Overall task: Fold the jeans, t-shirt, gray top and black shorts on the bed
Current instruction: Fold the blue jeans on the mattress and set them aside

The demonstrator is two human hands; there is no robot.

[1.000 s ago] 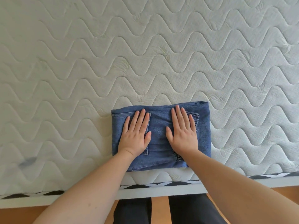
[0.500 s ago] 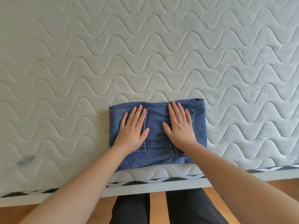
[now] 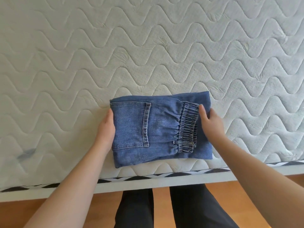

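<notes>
Jeans (image 3: 158, 129) lay folded near the mattress (image 3: 148, 46) edge; left hand (image 3: 106, 129) and right hand (image 3: 211, 124) gripped its 2 sides.

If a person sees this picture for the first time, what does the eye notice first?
First, the folded blue jeans, lying near the front edge of the white quilted mattress. Then the two hands: the left hand holds the left edge of the jeans, the right hand the right edge beside the elastic waistband.
</notes>
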